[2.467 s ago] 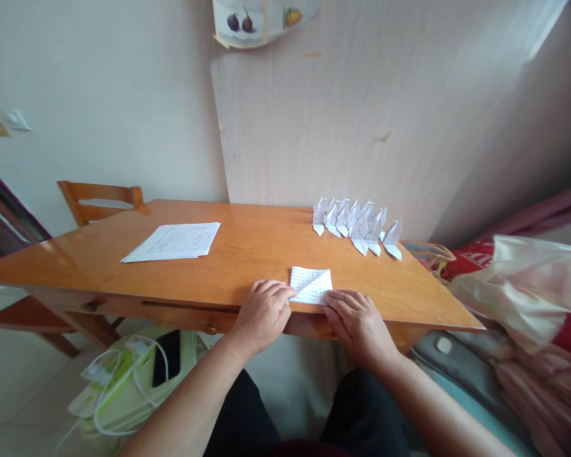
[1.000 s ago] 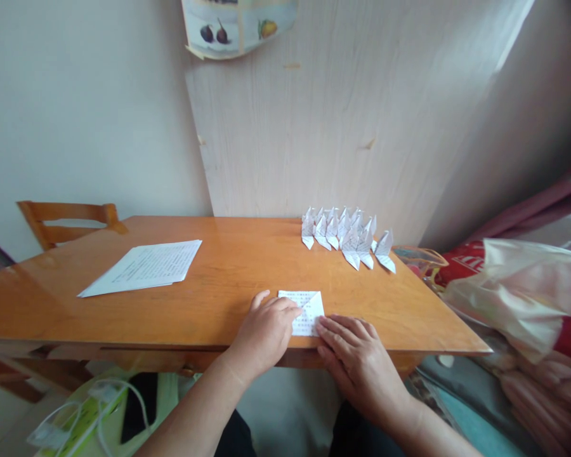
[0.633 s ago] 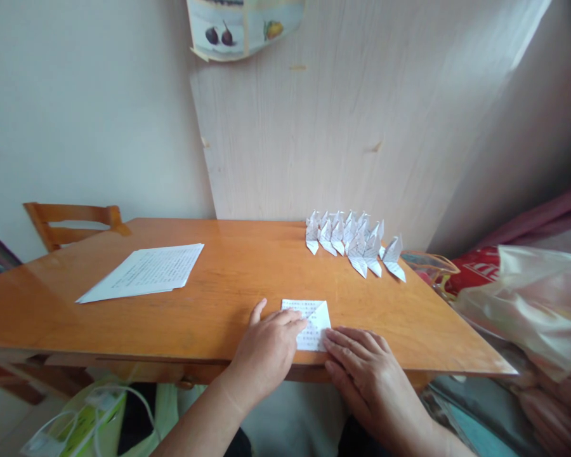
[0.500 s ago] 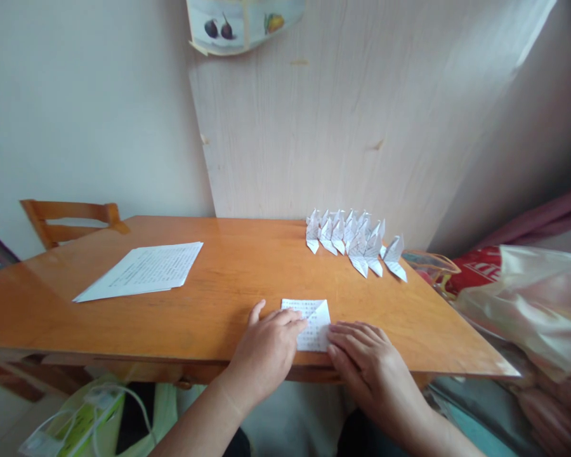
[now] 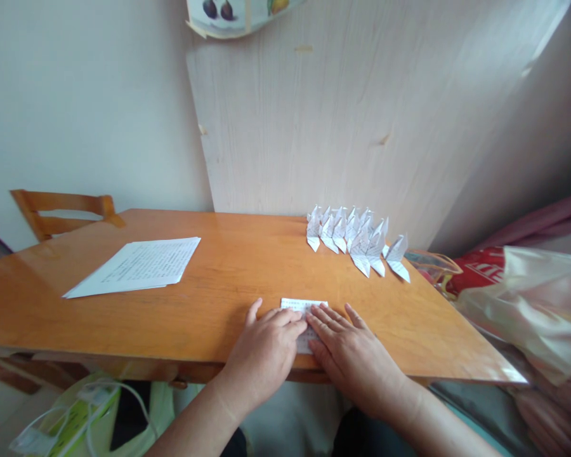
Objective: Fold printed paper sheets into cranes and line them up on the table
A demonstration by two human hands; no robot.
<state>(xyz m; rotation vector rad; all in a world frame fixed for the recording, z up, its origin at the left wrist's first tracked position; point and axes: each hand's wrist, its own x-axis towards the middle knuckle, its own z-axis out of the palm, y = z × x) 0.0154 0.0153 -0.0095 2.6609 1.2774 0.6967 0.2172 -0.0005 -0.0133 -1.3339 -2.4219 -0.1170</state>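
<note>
A folded square of printed paper (image 5: 304,304) lies flat near the table's front edge, largely covered by my fingers. My left hand (image 5: 266,339) rests on its left part, fingers stretched out and thumb apart. Across its right part lies my right hand (image 5: 354,346), also flat with fingers extended, its tips close to those of the left. Several folded paper cranes (image 5: 360,247) stand grouped at the back right of the table. To the left is a stack of printed sheets (image 5: 140,266).
The wooden table (image 5: 238,254) stands against a panelled wall. A wooden chair (image 5: 66,204) is behind its left end. Bags (image 5: 542,304) crowd the right side, and a green plastic bag (image 5: 85,412) sits below the front edge at left.
My right hand has moved left from the paper's right edge onto its top. My left hand stays on the left part. The view has shifted slightly.
</note>
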